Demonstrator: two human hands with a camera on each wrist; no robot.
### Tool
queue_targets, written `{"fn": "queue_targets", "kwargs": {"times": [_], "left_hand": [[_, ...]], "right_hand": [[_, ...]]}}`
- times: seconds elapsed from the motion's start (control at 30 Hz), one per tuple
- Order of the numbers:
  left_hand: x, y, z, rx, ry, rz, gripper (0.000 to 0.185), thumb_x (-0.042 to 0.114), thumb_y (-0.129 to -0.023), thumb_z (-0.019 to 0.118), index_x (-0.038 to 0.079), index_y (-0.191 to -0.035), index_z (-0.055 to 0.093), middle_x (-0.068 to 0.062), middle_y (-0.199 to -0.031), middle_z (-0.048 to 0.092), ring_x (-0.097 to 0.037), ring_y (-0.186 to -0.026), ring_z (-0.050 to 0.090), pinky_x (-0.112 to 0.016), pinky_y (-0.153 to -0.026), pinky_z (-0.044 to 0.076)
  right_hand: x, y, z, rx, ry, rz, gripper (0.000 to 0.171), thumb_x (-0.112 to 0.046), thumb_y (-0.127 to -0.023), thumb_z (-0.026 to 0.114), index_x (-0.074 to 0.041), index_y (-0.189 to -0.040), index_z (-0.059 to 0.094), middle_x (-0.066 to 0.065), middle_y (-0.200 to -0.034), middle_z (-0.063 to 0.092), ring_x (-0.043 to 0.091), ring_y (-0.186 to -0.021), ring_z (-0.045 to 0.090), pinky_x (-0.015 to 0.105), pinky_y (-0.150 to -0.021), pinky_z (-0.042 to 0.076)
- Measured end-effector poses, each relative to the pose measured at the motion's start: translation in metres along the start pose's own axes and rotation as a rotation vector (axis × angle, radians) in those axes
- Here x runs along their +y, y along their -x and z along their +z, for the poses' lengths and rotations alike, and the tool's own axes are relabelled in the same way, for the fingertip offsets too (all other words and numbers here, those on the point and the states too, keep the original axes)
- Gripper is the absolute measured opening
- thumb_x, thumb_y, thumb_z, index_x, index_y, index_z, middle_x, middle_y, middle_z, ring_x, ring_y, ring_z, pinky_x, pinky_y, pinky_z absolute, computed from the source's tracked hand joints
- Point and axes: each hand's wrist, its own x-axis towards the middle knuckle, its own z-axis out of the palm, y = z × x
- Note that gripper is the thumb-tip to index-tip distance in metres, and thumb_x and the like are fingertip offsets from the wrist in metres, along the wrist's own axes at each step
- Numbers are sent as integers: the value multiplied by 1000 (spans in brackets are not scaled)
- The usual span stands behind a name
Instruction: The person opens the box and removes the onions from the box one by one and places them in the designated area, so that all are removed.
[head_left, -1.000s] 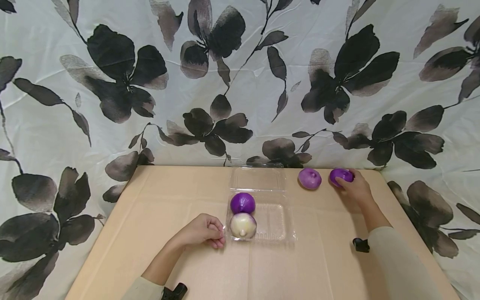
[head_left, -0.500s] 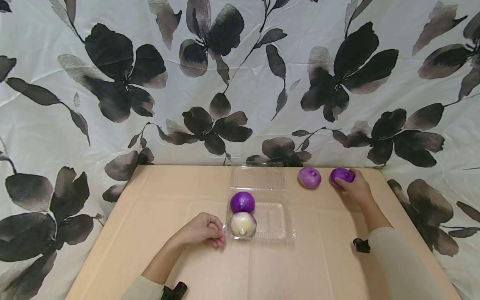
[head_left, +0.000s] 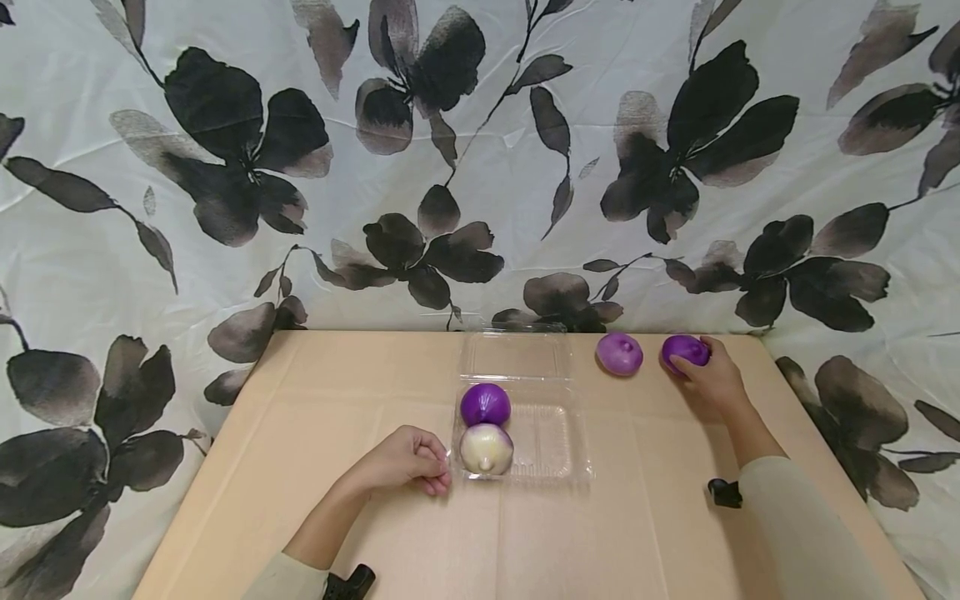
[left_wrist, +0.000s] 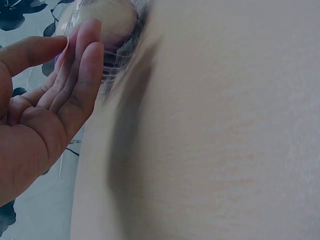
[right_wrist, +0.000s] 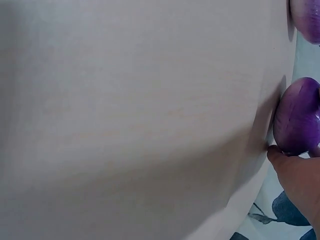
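A: Report the status of the right hand (head_left: 712, 377).

B: Its grip is closed around the dark purple onion (head_left: 682, 351) at the far right of the surface (head_left: 360, 392); the fingers curl over the top and the onion rests on the surface.

A: And the left hand (head_left: 401, 461)?

B: It rests just beside the clear tray (head_left: 558, 454), fingers loosely curled, fingertips (left_wrist: 92, 52) against the tray wall. It holds nothing.

A: Tray contents?

B: One purple onion (head_left: 485, 404) behind one white onion (head_left: 486, 448), both in the left half. The right half is free. A paler purple onion (head_left: 618, 353) lies on the surface, near the gripped one.

A: Step in hand?

B: Judged: pick-up of the gripped onion. The next move calls for a lift and transfer left to the tray's free half, with the left hand steadying the tray.
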Motion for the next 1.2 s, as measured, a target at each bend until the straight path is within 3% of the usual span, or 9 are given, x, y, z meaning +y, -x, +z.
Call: {"fn": "queue_targets", "kwargs": {"times": [0.4, 0.67, 0.93, 1.2], "left_hand": [[5, -1, 2, 6, 8, 2, 10, -2, -94, 62, -11, -97, 64, -24, -87, 76, -29, -78, 77, -43, -74, 68], [3, -5, 3, 11, 12, 13, 10, -2, -94, 62, -11, -97, 63, -24, -87, 76, -29, -78, 77, -43, -74, 68], [1, -7, 1, 3, 23, 13, 10, -1, -94, 63, -10, -98, 64, -22, -87, 76, -26, -77, 77, -41, -74, 68], [2, -8, 2, 17, 17, 7, 10, -2, -93, 61, -12, -97, 64, -23, -86, 75, -27, -76, 76, -46, -76, 68]], "right_hand": [[3, -3, -2, -18, -4, -26, 95, -46, -101, 62, 11, -158, 11, 44, -157, 25, 63, -142, 30, 72, -119, 31], [1, -5, -6, 39, -21, -101, 90, -38, -101, 65, 10, -158, 16, 42, -157, 27, 61, -143, 30, 72, -119, 30], [-27, 13, -16, 126, -52, -231, 86, -30, -98, 72, 6, -159, 24, 36, -160, 29, 58, -145, 30, 73, -117, 31], [-72, 45, -18, 133, -61, -365, 88, -26, -93, 79, -1, -160, 28, 32, -159, 36, 55, -144, 35, 72, -118, 31]]}}
